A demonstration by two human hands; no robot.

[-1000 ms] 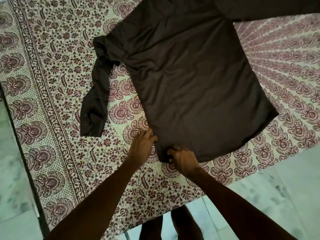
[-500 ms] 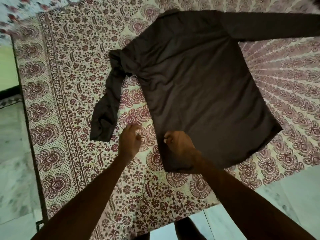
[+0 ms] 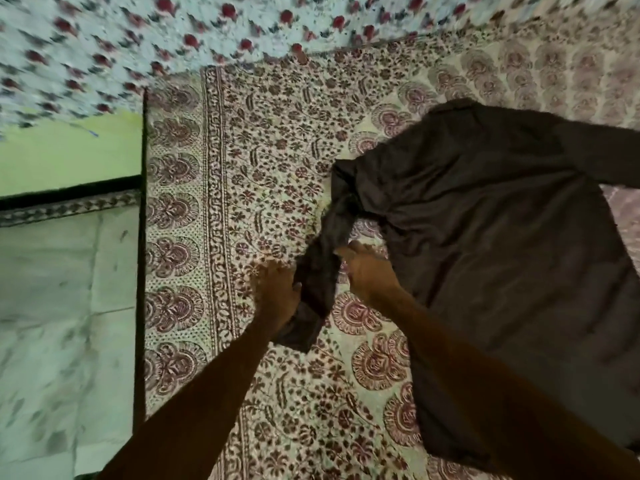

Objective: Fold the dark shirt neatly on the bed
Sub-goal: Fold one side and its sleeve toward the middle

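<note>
The dark shirt (image 3: 485, 237) lies spread flat on the patterned bedsheet (image 3: 263, 161), filling the right half of the view. Its left sleeve (image 3: 317, 282) runs down from the shoulder, twisted near the top, with the cuff end toward me. My left hand (image 3: 277, 292) grips the sleeve's lower part from the left, thumb on the cloth. My right hand (image 3: 367, 271) holds the sleeve's right edge a little higher, fingers curled. The other sleeve (image 3: 602, 154) stretches off to the right edge.
The bed's left edge drops to a pale marble floor (image 3: 69, 306). A light floral cloth (image 3: 173, 36) covers the far end of the bed. A green wall (image 3: 69, 157) stands at the far left. My right forearm crosses the shirt's lower body.
Both hands left the shirt's bottom hem and moved up and left to the loose sleeve, which they now hold. My view swung left, showing the floor and far cloth.
</note>
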